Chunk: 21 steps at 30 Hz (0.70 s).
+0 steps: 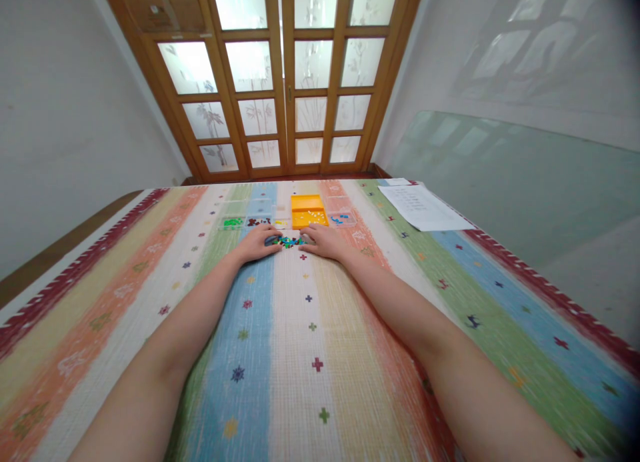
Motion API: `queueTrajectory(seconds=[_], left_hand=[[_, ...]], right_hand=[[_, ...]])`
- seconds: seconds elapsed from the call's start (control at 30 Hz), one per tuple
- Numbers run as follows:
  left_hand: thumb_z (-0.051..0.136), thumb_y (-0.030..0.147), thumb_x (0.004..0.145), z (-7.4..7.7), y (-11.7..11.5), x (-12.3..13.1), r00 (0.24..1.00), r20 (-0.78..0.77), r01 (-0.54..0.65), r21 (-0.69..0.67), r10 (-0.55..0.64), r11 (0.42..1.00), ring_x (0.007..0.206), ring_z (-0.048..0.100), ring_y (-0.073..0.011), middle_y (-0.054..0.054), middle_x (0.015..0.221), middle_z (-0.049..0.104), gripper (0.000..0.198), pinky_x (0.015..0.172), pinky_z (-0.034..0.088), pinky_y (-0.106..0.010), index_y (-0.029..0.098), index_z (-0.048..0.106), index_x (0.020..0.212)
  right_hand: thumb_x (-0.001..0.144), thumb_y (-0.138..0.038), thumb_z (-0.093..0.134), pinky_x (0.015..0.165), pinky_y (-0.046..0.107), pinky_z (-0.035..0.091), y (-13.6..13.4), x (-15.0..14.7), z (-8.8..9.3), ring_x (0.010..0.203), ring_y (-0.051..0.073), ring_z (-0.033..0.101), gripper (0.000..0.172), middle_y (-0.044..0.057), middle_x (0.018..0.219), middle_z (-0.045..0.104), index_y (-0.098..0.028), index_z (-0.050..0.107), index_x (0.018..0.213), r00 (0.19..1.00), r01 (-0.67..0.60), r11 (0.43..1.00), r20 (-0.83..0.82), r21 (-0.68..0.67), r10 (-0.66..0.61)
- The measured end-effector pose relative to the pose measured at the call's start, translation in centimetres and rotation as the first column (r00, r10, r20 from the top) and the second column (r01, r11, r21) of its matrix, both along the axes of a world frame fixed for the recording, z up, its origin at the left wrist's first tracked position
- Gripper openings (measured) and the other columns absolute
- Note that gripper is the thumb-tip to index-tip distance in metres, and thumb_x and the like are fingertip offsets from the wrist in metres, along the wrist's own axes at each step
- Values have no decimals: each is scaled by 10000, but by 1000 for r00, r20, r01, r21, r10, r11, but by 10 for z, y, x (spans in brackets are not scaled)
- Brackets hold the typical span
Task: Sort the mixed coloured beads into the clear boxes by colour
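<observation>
A small pile of mixed coloured pieces [289, 242] lies on the striped cloth between my two hands. My left hand [260, 243] rests at the pile's left side, fingers curved and apart around its edge. At the right side, my right hand [321, 241] touches the cloth with its fingers spread beside the pieces. Just beyond them stands an open yellow box [309, 205] with small white pieces inside. Clear boxes hold green pieces [233, 222], dark brown pieces [259, 221], a few yellow pieces [281, 223] and blue pieces [340, 219].
The table is covered by a striped, patterned cloth [300, 395]. A printed paper sheet [425, 207] lies at the far right. Behind the table is a wooden door with glass panes [311, 64], and a pale glass panel [510, 175] leans at the right wall.
</observation>
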State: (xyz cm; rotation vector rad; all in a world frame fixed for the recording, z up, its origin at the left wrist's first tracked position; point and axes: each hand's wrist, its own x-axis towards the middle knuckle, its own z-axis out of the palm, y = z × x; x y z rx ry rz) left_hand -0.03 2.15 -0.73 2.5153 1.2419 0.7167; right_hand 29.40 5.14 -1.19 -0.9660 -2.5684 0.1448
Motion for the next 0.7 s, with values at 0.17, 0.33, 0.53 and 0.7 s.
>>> queueTrajectory(seconds=[0.17,0.33,0.53,0.7], left_hand=[[545,329,969,-2,5,-4,999,-43,-5,17,6,1000,1163,605,-257,-95,1190,683,325,1095,450,-437,242,746,1209],[470,200,957,-11,12,-9,995,-69,-63,50,66,997,1143,605,-236,-78,1148,682,346,1079,464,-419,241,756,1147],[519,219,951,-13,11,-8,987,-113,-104,95,115,990,1124,593,-254,-86,1159,660,375,1041,464,-419,278,735,1252],[556,252,946,-12,10,-5,986,-119,-104,93,114,990,1093,598,-251,-78,1107,653,297,1015,463,-416,267,771,1150]], right_hand=[[992,-483,657,876,307,468,3,3,-2,1055,222,662,323,93,1142,710,-236,704,1196,999,38,998,-7,-42,-39],[1033,-470,589,919,325,482,2,3,-4,1098,233,665,332,96,1203,716,-241,694,1250,995,79,992,-46,-94,-84],[1038,-472,581,933,340,488,2,2,-5,1103,239,665,327,93,1199,726,-242,702,1236,993,67,992,-86,-109,-77],[1044,-481,565,923,333,485,1,2,-4,1091,235,665,340,98,1191,727,-230,702,1230,993,62,992,-91,-107,-72]])
